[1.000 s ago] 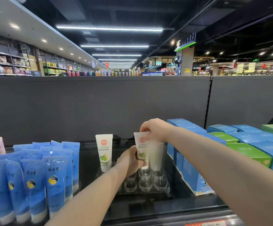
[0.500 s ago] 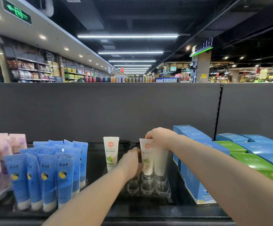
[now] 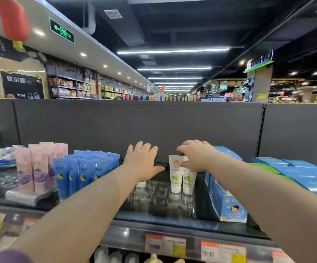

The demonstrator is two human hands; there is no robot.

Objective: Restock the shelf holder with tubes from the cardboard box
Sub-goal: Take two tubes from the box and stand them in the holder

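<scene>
Head | left hand [image 3: 142, 164] spread, hiding a tube; right hand [image 3: 197, 158] pinching white tubes [image 3: 175, 173]

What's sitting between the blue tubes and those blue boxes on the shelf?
In the head view: a clear holder with two white tubes, and both hands above it.

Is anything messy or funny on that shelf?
Nothing is spilled or broken. The clear holder is mostly empty cups, with two white tubes standing upright at the back right, by the right hand.
</scene>
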